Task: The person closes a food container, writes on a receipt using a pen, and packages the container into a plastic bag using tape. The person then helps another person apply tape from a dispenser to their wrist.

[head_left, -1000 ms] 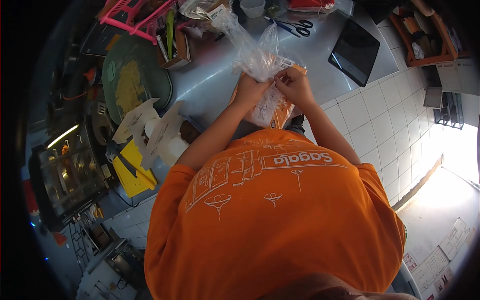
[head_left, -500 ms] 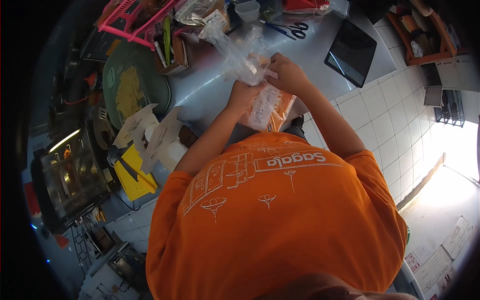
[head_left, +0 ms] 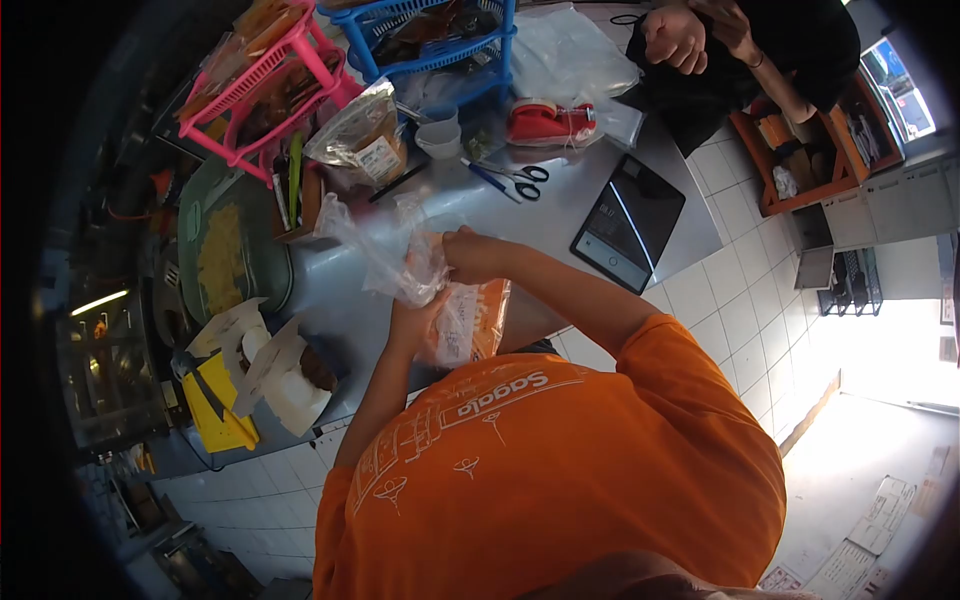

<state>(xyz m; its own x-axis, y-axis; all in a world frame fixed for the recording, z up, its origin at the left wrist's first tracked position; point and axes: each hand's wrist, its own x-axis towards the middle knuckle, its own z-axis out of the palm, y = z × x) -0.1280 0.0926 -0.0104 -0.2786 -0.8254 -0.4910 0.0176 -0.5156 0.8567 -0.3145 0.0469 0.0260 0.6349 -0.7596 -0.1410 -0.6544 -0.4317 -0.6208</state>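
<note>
A clear plastic bag [head_left: 375, 255] is bunched up at its top, and its crinkled neck spreads toward the far left. Inside its lower part sits an orange-and-white printed package [head_left: 488, 318] with a handwritten white label [head_left: 458, 325], close to the front of my orange shirt. My left hand [head_left: 412, 318] is closed round the gathered plastic from below. Just above it, my right hand [head_left: 470, 257] pinches the bag's neck, its fingertips partly hidden. Both hands are nearly touching each other over the steel table [head_left: 340, 290].
A tablet [head_left: 630, 222] and scissors [head_left: 525, 180] lie to the right and beyond, near a red tape dispenser [head_left: 550, 122]. Pink [head_left: 265, 90] and blue racks [head_left: 430, 50] stand behind. Open cartons [head_left: 285, 375] and a green tub [head_left: 270, 225] are left. Another person's hands [head_left: 675, 40] show at top right.
My view has shifted, so the table things sit lower and further left, and the blue rack and another person's hands have come into view. Both my hands still grip the bag.
</note>
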